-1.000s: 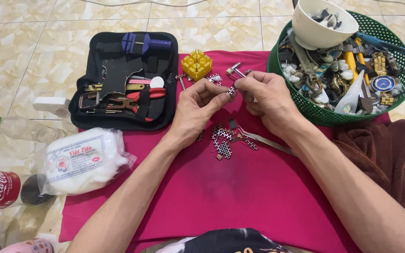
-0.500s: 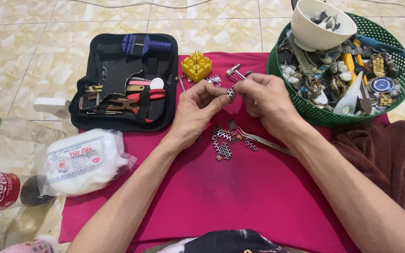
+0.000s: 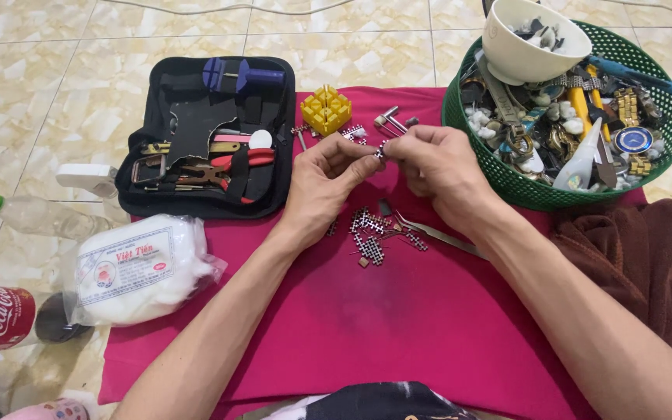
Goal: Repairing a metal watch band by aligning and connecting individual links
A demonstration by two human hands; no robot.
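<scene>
Magenta cloth (image 3: 367, 327), checkered metal links (image 3: 369, 233)

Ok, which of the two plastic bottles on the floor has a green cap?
The clear bottle lying beside the black tool case; the red-labelled bottle shows no green cap.

Home watch-repair spot: tiled floor (image 3: 64, 31), tool kit (image 3: 204, 140)

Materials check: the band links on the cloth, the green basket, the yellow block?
Band links: likely polished metal; bright glints and dark gaps between segments. Basket: looks like moulded plastic, glossy green with an even lattice wall. Yellow block: probably hard plastic, uniform saturated colour with crisp slots. Cloth: matte magenta fabric, no sheen.
</scene>
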